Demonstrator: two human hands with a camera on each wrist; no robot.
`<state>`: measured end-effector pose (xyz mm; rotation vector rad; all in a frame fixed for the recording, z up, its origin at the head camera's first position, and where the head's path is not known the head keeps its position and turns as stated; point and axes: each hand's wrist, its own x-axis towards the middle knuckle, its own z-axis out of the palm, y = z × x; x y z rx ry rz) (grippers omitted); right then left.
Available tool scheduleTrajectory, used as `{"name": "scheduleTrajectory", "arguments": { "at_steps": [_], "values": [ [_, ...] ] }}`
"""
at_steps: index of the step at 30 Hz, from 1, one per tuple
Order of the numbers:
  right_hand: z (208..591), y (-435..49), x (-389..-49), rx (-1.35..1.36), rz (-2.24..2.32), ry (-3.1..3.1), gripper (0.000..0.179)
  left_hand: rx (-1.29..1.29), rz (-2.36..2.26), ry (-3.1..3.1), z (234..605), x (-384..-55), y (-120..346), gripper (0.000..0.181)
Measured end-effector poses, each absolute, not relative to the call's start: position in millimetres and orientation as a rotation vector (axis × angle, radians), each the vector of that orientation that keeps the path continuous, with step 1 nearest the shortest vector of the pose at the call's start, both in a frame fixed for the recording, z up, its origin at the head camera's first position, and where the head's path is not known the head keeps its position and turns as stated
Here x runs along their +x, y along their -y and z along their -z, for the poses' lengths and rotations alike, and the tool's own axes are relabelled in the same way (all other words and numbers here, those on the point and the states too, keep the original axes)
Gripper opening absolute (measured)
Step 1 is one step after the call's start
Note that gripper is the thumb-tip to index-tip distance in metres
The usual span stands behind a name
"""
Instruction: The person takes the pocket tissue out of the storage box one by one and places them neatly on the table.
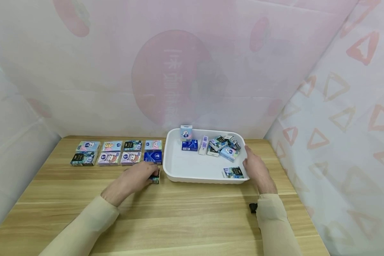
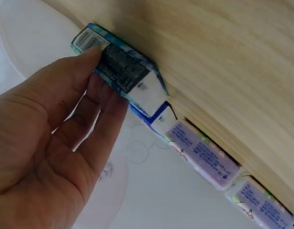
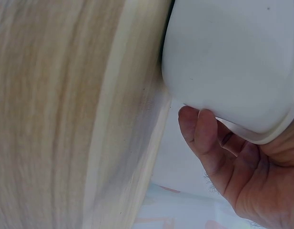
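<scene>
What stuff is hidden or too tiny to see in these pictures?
Head view: the left grip hides much of the dark pack.
Head view: a patterned pack covers part of a white-sided pack in the tray.
Head view: the black object by the sleeve is too small to name.
Left wrist view: the picture's edge cuts off a purple pack.
Right wrist view: the tray's outer wall hides its inside.

I count one dark tissue pack (image 1: 155, 179) in my left hand (image 1: 133, 179), eight more tissue packs (image 1: 109, 158) beyond it, and one white tray (image 1: 195, 167) at my right hand (image 1: 258, 170) containing at least eight, some overlapping.
</scene>
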<state>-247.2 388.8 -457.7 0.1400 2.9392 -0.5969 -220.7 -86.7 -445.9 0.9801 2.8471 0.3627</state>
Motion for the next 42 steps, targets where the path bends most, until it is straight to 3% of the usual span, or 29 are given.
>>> {"name": "scheduleTrajectory", "arguments": {
  "at_steps": [15, 22, 32, 42],
  "values": [
    [457.4, -389.7, -247.4, 0.156, 0.629, -2.919, 0.070, 0.936, -0.442, -2.801, 450.7, -240.0, 84.4, 0.020],
    [456.5, -389.2, -247.0, 0.152, 0.620, -2.922, 0.070, 0.903, -0.495, -2.772, 435.9, -241.1, 86.1, 0.003],
    [456.2, -388.8, -247.1, 0.156, 0.622, -2.929, 0.069, 0.879, -0.568, -2.915, 412.7, -243.4, 71.7, 0.017],
    [455.9, -388.8, -247.0, 0.145, 0.643, -2.922, 0.070, 0.931, -0.545, -2.873, 407.5, -240.9, 24.4, 0.021]
  ]
}}
